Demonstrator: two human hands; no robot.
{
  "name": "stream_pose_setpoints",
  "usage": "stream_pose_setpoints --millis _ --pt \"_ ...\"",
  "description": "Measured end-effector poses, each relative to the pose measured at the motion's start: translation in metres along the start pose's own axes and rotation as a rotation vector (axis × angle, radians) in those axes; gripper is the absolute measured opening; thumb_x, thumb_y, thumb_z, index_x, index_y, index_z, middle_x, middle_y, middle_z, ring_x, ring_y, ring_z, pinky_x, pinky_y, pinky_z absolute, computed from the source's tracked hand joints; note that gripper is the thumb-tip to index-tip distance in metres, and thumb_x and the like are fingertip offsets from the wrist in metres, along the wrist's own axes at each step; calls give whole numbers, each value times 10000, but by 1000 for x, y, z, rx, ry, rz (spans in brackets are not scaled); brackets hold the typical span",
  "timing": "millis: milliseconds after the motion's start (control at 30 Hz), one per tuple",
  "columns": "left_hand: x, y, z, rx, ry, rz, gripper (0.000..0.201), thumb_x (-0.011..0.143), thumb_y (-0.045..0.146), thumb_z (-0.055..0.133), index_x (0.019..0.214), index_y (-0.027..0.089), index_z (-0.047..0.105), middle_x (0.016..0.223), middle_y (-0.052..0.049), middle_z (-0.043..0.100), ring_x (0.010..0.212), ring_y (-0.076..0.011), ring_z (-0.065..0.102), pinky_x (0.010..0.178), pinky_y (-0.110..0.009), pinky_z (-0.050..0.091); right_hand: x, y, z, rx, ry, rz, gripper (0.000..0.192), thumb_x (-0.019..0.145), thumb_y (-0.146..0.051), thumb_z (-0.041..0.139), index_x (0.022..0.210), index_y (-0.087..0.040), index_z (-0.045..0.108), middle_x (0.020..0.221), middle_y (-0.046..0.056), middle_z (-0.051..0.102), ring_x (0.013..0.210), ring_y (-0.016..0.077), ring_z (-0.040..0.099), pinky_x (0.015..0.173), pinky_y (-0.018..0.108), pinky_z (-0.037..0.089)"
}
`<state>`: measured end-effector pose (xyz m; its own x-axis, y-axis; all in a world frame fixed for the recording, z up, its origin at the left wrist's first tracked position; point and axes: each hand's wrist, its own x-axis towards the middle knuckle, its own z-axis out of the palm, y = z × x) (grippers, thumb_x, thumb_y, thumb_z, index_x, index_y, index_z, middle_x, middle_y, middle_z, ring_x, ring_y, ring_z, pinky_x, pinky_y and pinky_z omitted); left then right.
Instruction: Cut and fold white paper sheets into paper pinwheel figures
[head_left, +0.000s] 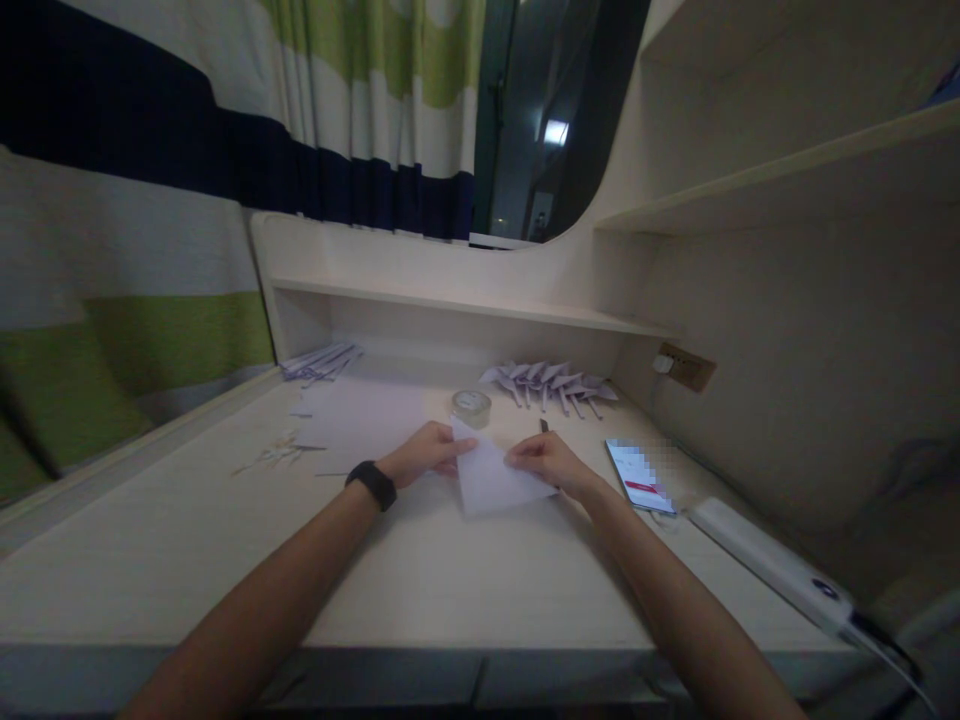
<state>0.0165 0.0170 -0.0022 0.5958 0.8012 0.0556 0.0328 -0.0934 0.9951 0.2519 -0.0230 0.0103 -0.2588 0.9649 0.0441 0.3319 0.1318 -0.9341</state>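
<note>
Two bare forearms reach out over the desk (225,540) from the near edge. The left hand (424,452), with a dark band (371,484) on its wrist, and the right hand (551,462) meet on a pale folded paper (491,475) lying flat at mid-desk. The paper sits between the hands, a corner pointing far. Left fingers pinch its far-left edge; right fingers press down on its right edge. Both hands are equally near it. Just right of the right hand lies a phone (639,476), and nearer right a white bar-shaped device (772,565) with a cable. Just beyond the paper stands a small round tub (471,407); whether it holds anything I cannot tell. Farther back lie folded paper pieces (551,381), with another bundle (321,362) at far left and scraps (281,452) left of the hands.
</note>
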Motion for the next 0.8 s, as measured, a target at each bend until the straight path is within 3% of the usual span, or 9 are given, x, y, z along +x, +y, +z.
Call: stream_pose_setpoints --millis 200,400,467,533,600,700,800 --pt "3 2 -7 -73 165 29 402 692 447 704 808 63 671 780 -130 683 663 -194 639 599 -296 493 -2 -1 -10 9 -21 -22 259 597 -343 713 680 -97 723 573 40 651 515 118 537 490 225 391" --pt "7 4 -26 -202 431 90 288 666 341 737 745 82 638 741 -105 678 631 -170 625 597 -276 489 -3 3 -34 -58 -178 14 244 614 -314 695 706 -89 710 649 90 698 580 184 645 577 279 492" --pt "9 3 -28 -239 519 68 260 669 316 727 741 86 629 727 -101 677 624 -175 628 598 -289 494 -1 4 -38 -134 -87 -14 257 636 -338 686 700 -90 703 658 101 699 589 202 653 594 309 509" --pt "10 1 -27 -249 568 38 221 675 288 711 721 92 621 700 -95 673 612 -178 630 590 -294 495 0 3 -35 -263 100 -131 283 687 -370 661 786 -109 710 778 122 716 699 230 669 688 359 519" --pt "10 0 -23 -234 572 15 191 673 264 703 705 97 616 664 -84 665 586 -175 624 565 -286 487 1 1 -23 -424 238 -333 353 709 -373 673 996 -167 689 1042 123 685 942 261 636 865 418 467" --pt "8 1 -12 -218 509 -3 212 666 278 706 712 90 620 644 -77 658 565 -172 614 542 -279 472 0 1 4 -590 113 -567 666 634 -385 760 1249 -246 541 1316 105 524 1208 294 474 1008 489 343" --pt "5 4 -2 -236 396 -1 276 661 322 719 742 74 629 696 -95 664 604 -181 620 571 -294 477 0 4 25 -637 53 -604 709 670 -375 741 1313 -243 475 1372 126 459 1249 294 434 1022 481 333"
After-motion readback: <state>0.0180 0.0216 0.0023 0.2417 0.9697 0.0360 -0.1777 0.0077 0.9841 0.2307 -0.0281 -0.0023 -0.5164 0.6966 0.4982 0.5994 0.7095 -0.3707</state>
